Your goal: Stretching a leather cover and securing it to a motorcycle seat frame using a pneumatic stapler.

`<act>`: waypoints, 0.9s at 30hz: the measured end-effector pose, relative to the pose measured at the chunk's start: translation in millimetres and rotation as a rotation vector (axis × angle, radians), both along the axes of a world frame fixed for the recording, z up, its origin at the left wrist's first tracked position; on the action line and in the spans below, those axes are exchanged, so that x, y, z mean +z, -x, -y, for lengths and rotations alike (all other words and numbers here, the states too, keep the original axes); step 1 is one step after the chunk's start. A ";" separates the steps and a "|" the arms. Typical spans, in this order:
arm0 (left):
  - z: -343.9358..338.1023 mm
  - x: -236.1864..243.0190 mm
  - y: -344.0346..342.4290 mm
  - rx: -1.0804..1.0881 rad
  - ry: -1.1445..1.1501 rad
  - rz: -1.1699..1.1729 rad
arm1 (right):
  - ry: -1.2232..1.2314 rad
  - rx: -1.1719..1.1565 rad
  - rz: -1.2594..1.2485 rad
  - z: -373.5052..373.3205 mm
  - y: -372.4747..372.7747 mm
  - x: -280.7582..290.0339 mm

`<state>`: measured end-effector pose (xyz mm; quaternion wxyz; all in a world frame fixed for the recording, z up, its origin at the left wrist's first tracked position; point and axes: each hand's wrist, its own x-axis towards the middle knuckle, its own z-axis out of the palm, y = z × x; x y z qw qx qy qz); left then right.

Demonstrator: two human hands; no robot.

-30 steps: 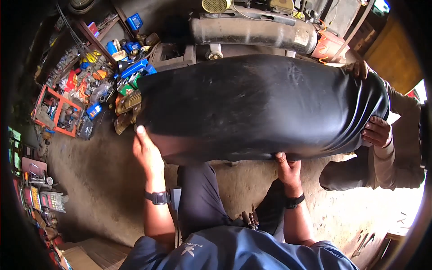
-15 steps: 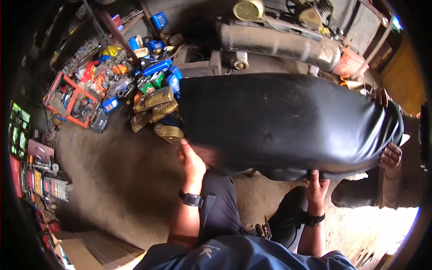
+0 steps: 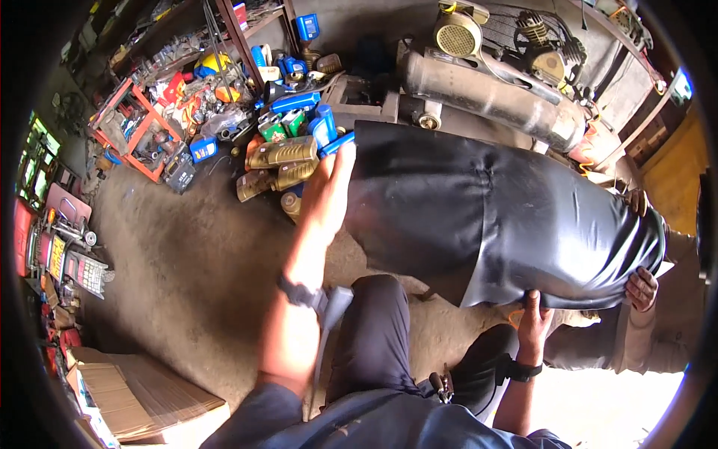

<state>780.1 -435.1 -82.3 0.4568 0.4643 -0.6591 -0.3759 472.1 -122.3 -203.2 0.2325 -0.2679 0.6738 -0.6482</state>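
Right hand [image 3: 534, 323] grips one black cover [image 3: 535, 221] nearside; left hand [image 3: 327, 198] at its left edge, hold unclear; a co-worker's two hands [image 3: 642, 289] clasp its right end; floor [image 3: 187, 247] opens leftward.

tank [image 3: 486, 93], cylindrical; gold bottles [image 3: 288, 153], clustered; cardboard box [image 3: 146, 393], lower left; calculator [image 3: 88, 273], far left

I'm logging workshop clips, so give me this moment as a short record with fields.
Item: black sheet, creased midway, bunched at right end
Left hand: at the sheet's left edge, grip unclear
Right hand: thumb over the near edge
Other person's hands: on the bunched end
Behind: tank
Beyond left hand: gold bottles
Lower left: cardboard box
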 end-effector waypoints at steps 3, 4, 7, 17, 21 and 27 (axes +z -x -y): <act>37.7 8.0 14.6 -0.134 -0.193 0.306 | 0.048 0.006 -0.012 0.0 11.3 -17.9; 45.7 6.5 18.2 -0.138 -0.198 0.309 | 0.094 0.011 -0.040 -1.2 15.3 -23.4; 44.9 27.0 23.8 -0.281 -0.510 0.238 | 0.064 0.051 0.010 -1.6 16.9 -15.5; 62.5 25.3 42.7 -0.105 -0.226 0.244 | 0.259 0.007 0.077 12.6 8.6 -26.1; 25.5 -6.3 42.6 0.066 -0.107 0.220 | 0.261 0.077 -0.008 4.1 12.3 -20.6; 16.0 -21.5 34.9 0.062 -0.267 0.046 | 0.310 0.108 0.052 -5.5 3.5 -9.5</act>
